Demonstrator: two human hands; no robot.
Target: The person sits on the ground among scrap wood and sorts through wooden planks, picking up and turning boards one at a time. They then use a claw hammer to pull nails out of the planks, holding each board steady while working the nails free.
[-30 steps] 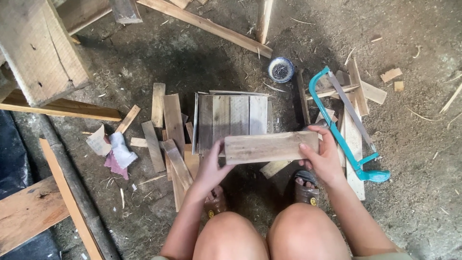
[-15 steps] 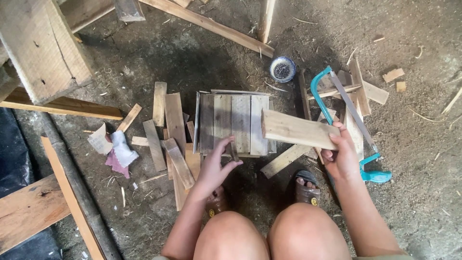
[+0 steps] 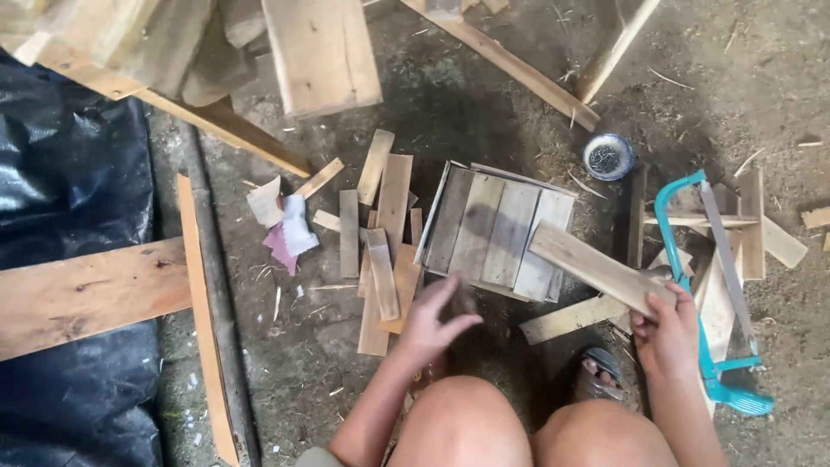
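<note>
Dirt floor (image 3: 484, 95) carries a slatted panel (image 3: 497, 229) already joined; right hand (image 3: 667, 333) grips another plank (image 3: 596, 268), left hand (image 3: 432, 320) hovers empty.

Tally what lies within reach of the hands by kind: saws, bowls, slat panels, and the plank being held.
Saws: 1, the teal hacksaw
Bowls: 1, the small round bowl
Slat panels: 1, the grey wooden panel
Held planks: 1, the plank in the right hand; the left hand holds nothing
Total: 4
</note>
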